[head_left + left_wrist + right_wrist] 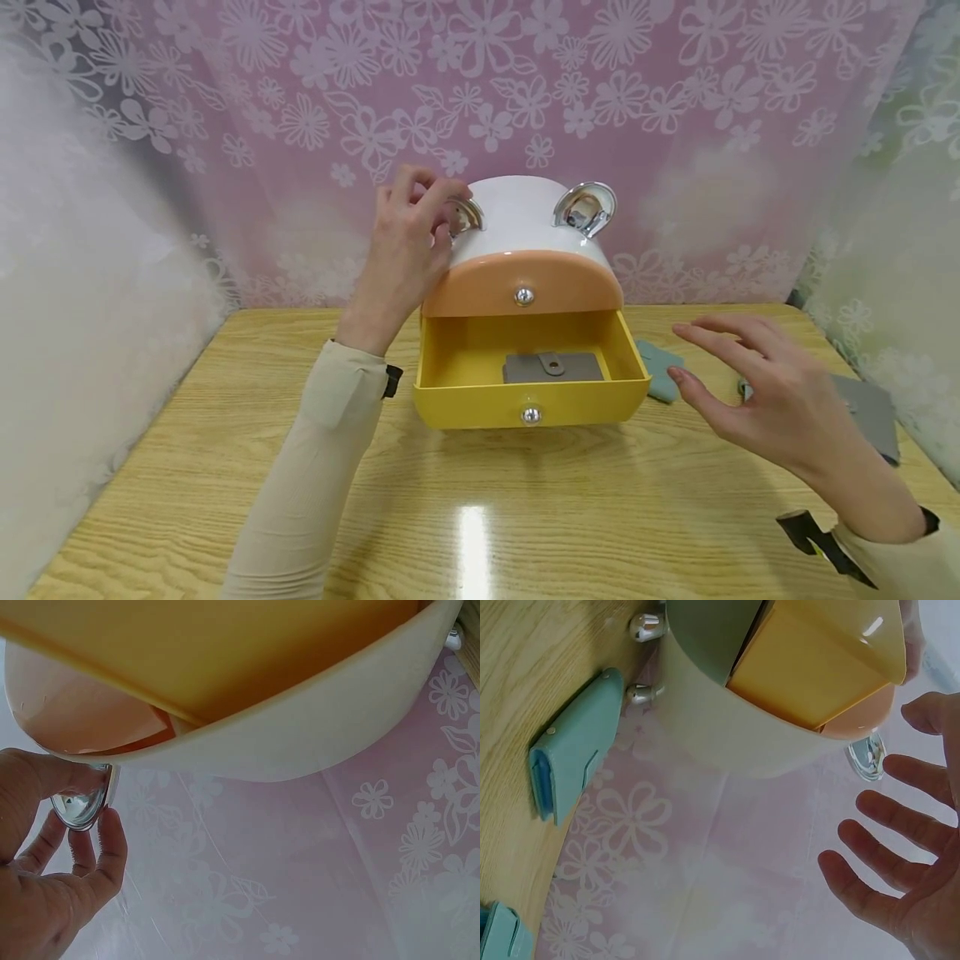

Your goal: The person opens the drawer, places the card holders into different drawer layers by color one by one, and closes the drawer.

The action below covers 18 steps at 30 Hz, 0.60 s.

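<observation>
A small storage box with a white rounded top (521, 208) and silver ears stands on the table. My left hand (405, 242) grips its left ear (79, 806), thumb on one side and fingers on the other. Below the peach upper drawer (480, 287), which is closed, the yellow lower drawer (480, 408) is pulled out. Inside it lies a grey wallet (581, 367) with a snap strap. My right hand (787, 400) hovers right of the box, fingers spread and holding nothing. Near its fingertips in the head view, a teal wallet (662, 372) lies beside the drawer.
Partly behind my right hand, a larger grey wallet (873, 412) lies at the table's right side. Another teal wallet (504, 934) shows at the corner of the right wrist view. A pink flowered curtain (315, 117) hangs behind the wooden table (225, 417).
</observation>
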Motion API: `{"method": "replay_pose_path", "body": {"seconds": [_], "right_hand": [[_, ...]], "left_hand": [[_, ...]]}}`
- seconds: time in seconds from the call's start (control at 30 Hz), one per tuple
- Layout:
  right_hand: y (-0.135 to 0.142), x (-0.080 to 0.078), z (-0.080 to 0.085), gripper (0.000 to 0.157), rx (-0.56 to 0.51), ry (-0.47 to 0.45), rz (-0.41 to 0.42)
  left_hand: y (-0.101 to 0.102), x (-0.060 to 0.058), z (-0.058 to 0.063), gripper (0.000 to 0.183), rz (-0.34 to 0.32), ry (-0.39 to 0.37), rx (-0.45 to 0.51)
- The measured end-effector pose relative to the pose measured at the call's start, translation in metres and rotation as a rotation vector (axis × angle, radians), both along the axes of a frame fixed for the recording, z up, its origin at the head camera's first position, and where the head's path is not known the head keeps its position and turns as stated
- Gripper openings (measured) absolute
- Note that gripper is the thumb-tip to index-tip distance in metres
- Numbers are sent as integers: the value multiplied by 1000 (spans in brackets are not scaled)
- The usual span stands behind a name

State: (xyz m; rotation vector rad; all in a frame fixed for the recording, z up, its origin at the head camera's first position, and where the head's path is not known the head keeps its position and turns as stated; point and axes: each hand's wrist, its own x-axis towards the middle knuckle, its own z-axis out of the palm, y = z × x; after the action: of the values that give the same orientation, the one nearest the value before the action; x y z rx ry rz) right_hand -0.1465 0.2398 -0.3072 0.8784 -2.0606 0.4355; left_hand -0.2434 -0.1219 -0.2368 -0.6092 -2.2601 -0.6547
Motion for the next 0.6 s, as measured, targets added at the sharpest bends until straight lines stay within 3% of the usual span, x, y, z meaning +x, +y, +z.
{"method": "replay_pose_path", "body": {"seconds": [0.6], "right_hand": [[23, -4, -12, 67, 3, -15, -124]], "left_hand": [[0, 0, 0, 31, 2, 12, -12]]}}
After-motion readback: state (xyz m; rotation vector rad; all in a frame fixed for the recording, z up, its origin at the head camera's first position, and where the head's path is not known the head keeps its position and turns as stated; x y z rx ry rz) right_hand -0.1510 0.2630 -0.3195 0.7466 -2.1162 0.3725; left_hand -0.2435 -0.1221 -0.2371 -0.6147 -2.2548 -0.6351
